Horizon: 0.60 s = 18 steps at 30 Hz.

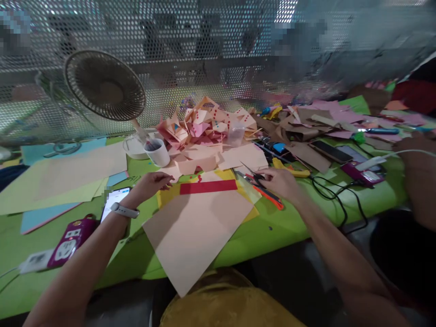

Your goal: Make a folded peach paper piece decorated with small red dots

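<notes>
My right hand (279,181) is closed round the handles of dark scissors (252,172), whose blades point up and left. Just under it lies an orange-handled cutter (272,198). My left hand (153,184) hovers at the left, its fingertips pinched together; whatever they hold, if anything, is too small to make out. Between my hands a red paper strip (208,186) lies across yellow paper (250,216). A large pale peach sheet (199,227) lies in front of the strip and hangs over the table's near edge. Small red bits (199,179) are scattered behind the strip.
A heap of cut paper (207,122) fills the back. A fan (105,86) and a white mug (158,153) stand at left, near a phone (114,202) and a purple power socket (73,240). Cables (335,195) curl at right, by another person's arm (417,181).
</notes>
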Motion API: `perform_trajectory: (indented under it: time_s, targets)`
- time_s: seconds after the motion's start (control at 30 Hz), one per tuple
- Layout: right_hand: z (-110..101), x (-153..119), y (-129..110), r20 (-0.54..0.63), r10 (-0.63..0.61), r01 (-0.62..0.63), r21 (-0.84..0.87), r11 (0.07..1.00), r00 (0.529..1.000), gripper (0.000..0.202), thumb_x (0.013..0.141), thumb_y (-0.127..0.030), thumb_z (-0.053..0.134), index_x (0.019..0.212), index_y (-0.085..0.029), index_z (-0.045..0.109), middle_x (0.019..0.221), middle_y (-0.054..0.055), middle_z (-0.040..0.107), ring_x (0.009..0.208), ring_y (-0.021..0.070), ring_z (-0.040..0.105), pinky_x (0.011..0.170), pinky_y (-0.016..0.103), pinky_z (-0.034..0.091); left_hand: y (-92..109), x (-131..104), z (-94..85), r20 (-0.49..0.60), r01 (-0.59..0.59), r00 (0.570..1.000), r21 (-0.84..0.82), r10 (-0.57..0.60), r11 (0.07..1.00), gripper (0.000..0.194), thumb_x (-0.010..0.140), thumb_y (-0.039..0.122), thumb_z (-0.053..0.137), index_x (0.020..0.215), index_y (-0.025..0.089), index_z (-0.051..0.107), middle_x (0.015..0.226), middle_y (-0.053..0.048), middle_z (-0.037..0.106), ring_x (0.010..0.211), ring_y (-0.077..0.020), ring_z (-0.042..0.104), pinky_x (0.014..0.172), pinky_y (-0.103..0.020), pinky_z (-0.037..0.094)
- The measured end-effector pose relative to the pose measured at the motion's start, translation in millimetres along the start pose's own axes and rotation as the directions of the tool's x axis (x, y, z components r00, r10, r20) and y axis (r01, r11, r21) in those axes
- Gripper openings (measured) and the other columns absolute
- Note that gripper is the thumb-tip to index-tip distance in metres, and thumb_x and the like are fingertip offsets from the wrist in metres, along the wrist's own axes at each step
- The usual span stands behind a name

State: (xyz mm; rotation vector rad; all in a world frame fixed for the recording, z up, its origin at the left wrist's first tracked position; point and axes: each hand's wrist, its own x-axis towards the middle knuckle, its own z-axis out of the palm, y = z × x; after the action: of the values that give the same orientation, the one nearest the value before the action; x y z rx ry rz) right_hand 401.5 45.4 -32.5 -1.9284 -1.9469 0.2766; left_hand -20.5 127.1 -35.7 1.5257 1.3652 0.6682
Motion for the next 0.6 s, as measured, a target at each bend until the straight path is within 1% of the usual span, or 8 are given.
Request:
perform_trajectory:
  time_s: [0.1,0.17,0.23,0.3,0.37,0.43,0.53,0.6]
  targets:
    - [2.2,-1.5,7.7,0.037,0.084,-0.075,-0.201,0.977,0.996,0.033,0.088,-0.041,0.062,0.115,-0.025,0.074,0.084,0.006,0.073,0.079,0.0240,0.067,0.063,0.030,0.042,-11.5,5.5,-8.2,-0.041,-0.022,0.999,0.069,0.025,0.997,0.051,0.062,0.060,0.078,0.088,0.016,0.074,0.079,-0.009,0.076,0.073,-0.0222,0.070,0.072,-0.033,0.055]
    - [3.8,-1.9,11.5,0.034,0.104,-0.091,-0.270,0.959,0.994,0.033,0.090,-0.038,0.060,0.118,-0.026,0.073,0.090,0.007,0.074,0.084,0.0265,0.069,0.066,0.031,0.043,-16.7,6.7,-12.5,-0.067,-0.064,0.994,0.249,0.083,0.966,0.048,0.071,0.059,0.071,0.095,0.017,0.075,0.086,-0.010,0.077,0.080,-0.0254,0.071,0.074,-0.033,0.053]
    - [5.4,-1.6,15.1,0.030,0.113,-0.098,-0.305,0.947,0.993,0.034,0.091,-0.036,0.059,0.121,-0.026,0.071,0.092,0.009,0.075,0.086,0.0278,0.069,0.067,0.032,0.044,-20.1,5.8,-15.0,-0.086,-0.102,0.983,0.480,0.163,0.871,0.045,0.081,0.056,0.062,0.101,0.018,0.075,0.098,-0.012,0.077,0.087,-0.0287,0.070,0.077,-0.034,0.051]
    - [6.8,-0.5,18.8,0.036,0.108,-0.089,-0.343,0.935,0.994,0.035,0.093,-0.036,0.056,0.123,-0.025,0.070,0.096,0.010,0.075,0.089,0.0282,0.070,0.069,0.032,0.045,-22.7,3.5,-14.6,-0.107,-0.141,0.959,0.622,0.262,0.770,0.045,0.088,0.053,0.053,0.107,0.018,0.075,0.111,-0.014,0.074,0.098,-0.0316,0.068,0.084,-0.037,0.050]
    - [7.8,1.3,22.2,0.053,0.095,-0.069,-0.370,0.927,0.994,0.035,0.094,-0.036,0.055,0.124,-0.024,0.069,0.102,0.011,0.075,0.092,0.0280,0.069,0.071,0.032,0.046,-25.1,0.6,-11.5,-0.132,-0.189,0.923,0.666,0.362,0.722,0.048,0.091,0.052,0.049,0.112,0.016,0.073,0.122,-0.016,0.069,0.107,-0.0331,0.065,0.092,-0.040,0.049]
    - [8.5,3.8,24.9,0.069,0.093,-0.060,-0.380,0.923,0.993,0.034,0.094,-0.034,0.055,0.124,-0.024,0.069,0.104,0.010,0.075,0.093,0.0273,0.069,0.072,0.032,0.047,-27.0,-2.2,-6.8,-0.160,-0.228,0.880,0.684,0.448,0.693,0.049,0.092,0.050,0.046,0.116,0.015,0.071,0.128,-0.016,0.065,0.112,-0.0329,0.063,0.098,-0.042,0.047]
    - [9.3,7.6,26.7,0.091,0.098,-0.054,-0.393,0.918,0.991,0.032,0.093,-0.032,0.056,0.121,-0.025,0.070,0.102,0.009,0.075,0.093,0.0261,0.069,0.073,0.030,0.046,-27.2,-4.6,-0.4,-0.185,-0.251,0.834,0.712,0.520,0.656,0.045,0.093,0.046,0.046,0.118,0.016,0.069,0.128,-0.014,0.063,0.114,-0.0309,0.062,0.100,-0.042,0.047]
    - [9.3,9.2,26.1,0.119,0.097,-0.040,-0.410,0.911,0.988,0.031,0.093,-0.034,0.057,0.120,-0.025,0.071,0.103,0.009,0.075,0.094,0.0261,0.068,0.074,0.029,0.046,-24.8,-3.9,1.9,-0.176,-0.264,0.825,0.719,0.537,0.642,0.044,0.093,0.045,0.046,0.121,0.017,0.067,0.127,-0.013,0.064,0.115,-0.0298,0.061,0.100,-0.041,0.047]
